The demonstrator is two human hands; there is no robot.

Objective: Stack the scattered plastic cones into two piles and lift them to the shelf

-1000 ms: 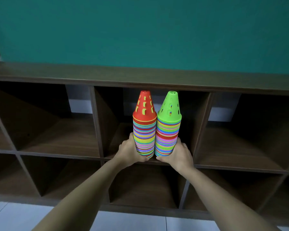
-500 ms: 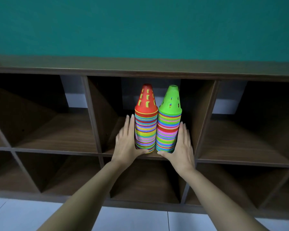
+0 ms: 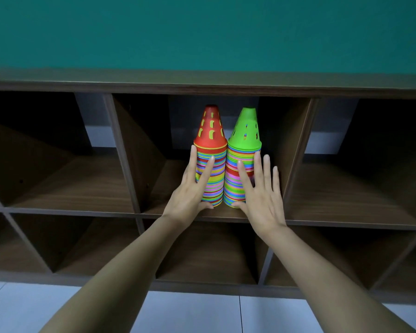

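Here, the surface that matters to you is the wooden board [image 3: 168, 181] forming the bottom of the middle compartment in the upper row of a dark brown shelf unit [image 3: 202, 80], which runs across the whole frame. Above it a teal wall [image 3: 202, 32] fills the top of the frame. Along the bottom edge you can see pale floor tiles [image 3: 190, 311]. A lighter grey wall [image 3: 99, 138] shows through gaps at the back of the compartments.

Both piles stand upright on that board at centre frame, touching side by side. The red-topped pile [image 3: 216, 174] is on the left and the green-topped pile [image 3: 232, 179] on the right, each a column of many-coloured rims under a slotted cone.

Your left hand [image 3: 190, 195] lies flat with straight fingers against the left and front of the red-topped pile, its thumb at the base. Your right hand [image 3: 262, 203] is spread wide. Its index finger crosses the front of the green-topped pile, its thumb is at the base, and the other fingers reach up just right of the pile. Neither hand curls round anything.

The left divider [image 3: 123, 152] stands well apart from the piles. The right divider [image 3: 296, 152] is nearer, just beyond your right fingertips. The compartments on either side and in the row below are dark inside.
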